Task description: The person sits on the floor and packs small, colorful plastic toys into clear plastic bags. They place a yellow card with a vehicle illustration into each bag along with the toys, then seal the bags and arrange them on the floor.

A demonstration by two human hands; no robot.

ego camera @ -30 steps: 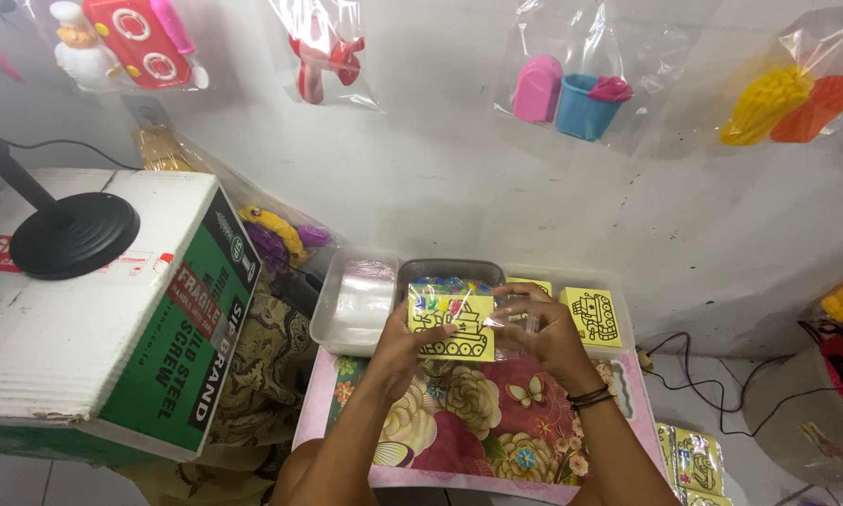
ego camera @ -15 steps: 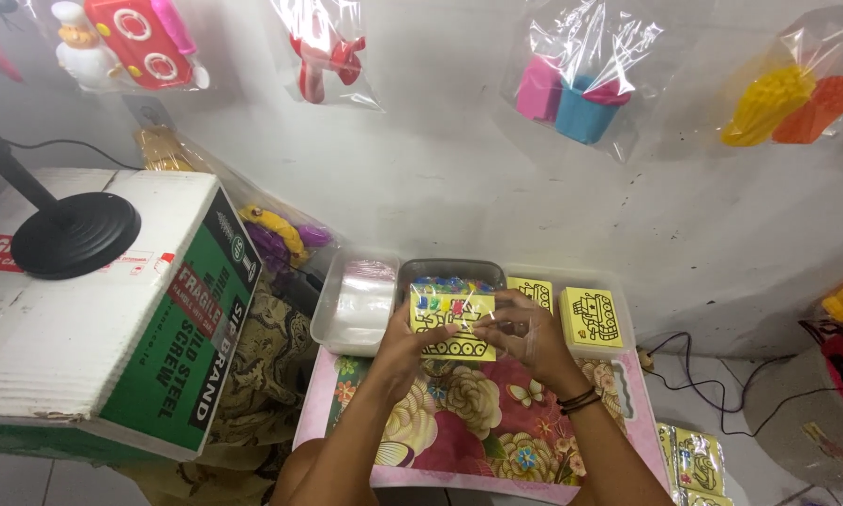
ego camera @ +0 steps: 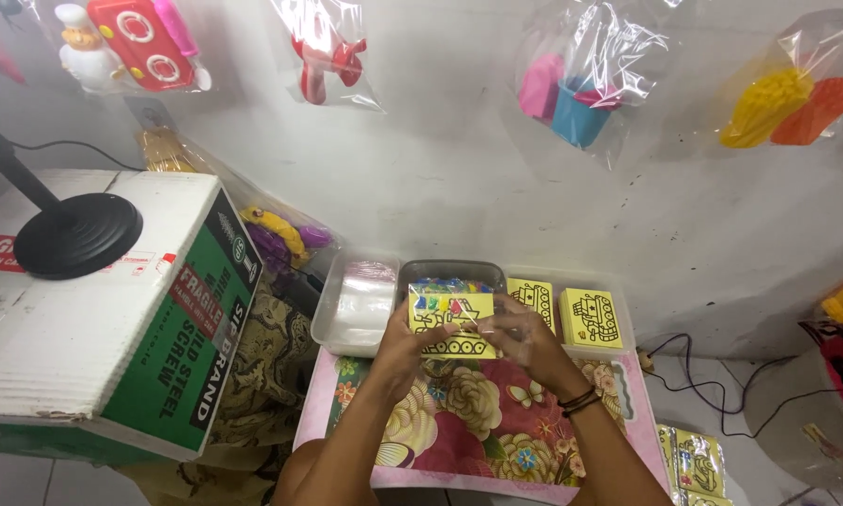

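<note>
Seemingly glossy rectangular yellow card (ego camera: 451, 323) between both hands.

Left hand (ego camera: 404, 345), right hand (ego camera: 524, 339) raised together

The yellow card (ego camera: 451, 323) hides most of the grey tray (ego camera: 449, 272) behind it (its contents barely show); yellow packs (ego camera: 698, 464) at near right are cut off.

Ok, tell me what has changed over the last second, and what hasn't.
Little has changed. Both hands, left hand and right hand, have kept hold of the yellow card above the flowered tray; the card has only shifted slightly between them. The clear trays, the other yellow cards, the cardboard box and the bagged toys on the wall stayed put.
</note>
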